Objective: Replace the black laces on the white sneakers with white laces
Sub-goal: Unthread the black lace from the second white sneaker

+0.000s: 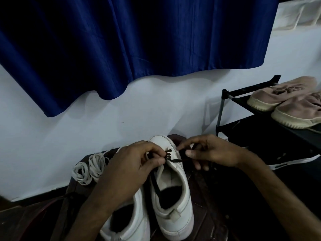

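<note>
Unlacing partly done: left hand (pixel 132 169) pinches black lace (pixel 168 155) on one sneaker (pixel 172 211); grip of right hand (pixel 212 152) unclear. White laces (pixel 90 168) wait unused at left edge of table (pixel 208 216).

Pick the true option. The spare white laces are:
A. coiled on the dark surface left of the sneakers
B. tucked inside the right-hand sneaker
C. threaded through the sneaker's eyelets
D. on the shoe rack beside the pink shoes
A: the white laces lie coiled and loose on the dark surface left of the white sneakers, while the left hand pinches the black lace at the eyelets.
</note>
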The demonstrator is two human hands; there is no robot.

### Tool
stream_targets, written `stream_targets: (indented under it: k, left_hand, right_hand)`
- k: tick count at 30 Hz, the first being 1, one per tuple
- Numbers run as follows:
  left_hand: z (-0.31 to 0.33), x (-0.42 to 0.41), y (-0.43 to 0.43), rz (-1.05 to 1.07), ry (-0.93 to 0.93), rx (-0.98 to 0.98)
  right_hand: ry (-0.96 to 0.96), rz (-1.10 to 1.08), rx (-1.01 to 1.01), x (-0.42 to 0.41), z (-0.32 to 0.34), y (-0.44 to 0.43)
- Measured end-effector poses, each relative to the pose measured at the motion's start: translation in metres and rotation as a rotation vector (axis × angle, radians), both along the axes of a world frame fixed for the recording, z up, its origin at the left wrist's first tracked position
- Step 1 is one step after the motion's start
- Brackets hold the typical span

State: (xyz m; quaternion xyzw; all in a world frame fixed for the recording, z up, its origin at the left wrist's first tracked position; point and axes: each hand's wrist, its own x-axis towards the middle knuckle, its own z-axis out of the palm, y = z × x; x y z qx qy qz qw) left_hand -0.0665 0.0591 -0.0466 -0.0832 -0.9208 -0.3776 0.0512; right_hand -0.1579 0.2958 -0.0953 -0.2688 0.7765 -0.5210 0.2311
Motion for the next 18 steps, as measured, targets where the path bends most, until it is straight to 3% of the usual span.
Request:
stream_targets:
  k: [2,4,6,9,13,18]
  left_hand:
    - [0.001,0.000,-0.002,0.002,0.027,-0.045]
    - [-0.001,-0.004,-0.003,0.015,0.073,-0.109]
    - [-0.003,-0.005,0.001,0.028,0.092,-0.178]
    - [-0.008,-0.004,0.006,0.035,0.076,-0.166]
    - [-0.016,-0.007,0.003,0.049,0.009,0.008]
    - [-0.019,-0.007,0.000,0.083,-0.039,0.269]
  right_hand:
    - [0.055,-0.044,0.227,-0.003,0.000,0.006]
    - [0.270,-0.164,0.370,-0.008,-0.004,0.003]
    - [0.455,-0.286,0.169,-0.006,-0.003,-0.011]
    - [0.358,-0.116,-0.247,0.003,0.005,-0.032]
    - [0.285,0.108,-0.216,0.004,-0.002,-0.035]
    - [0.291,0.149,-0.154,0.001,-0.010,-0.034]
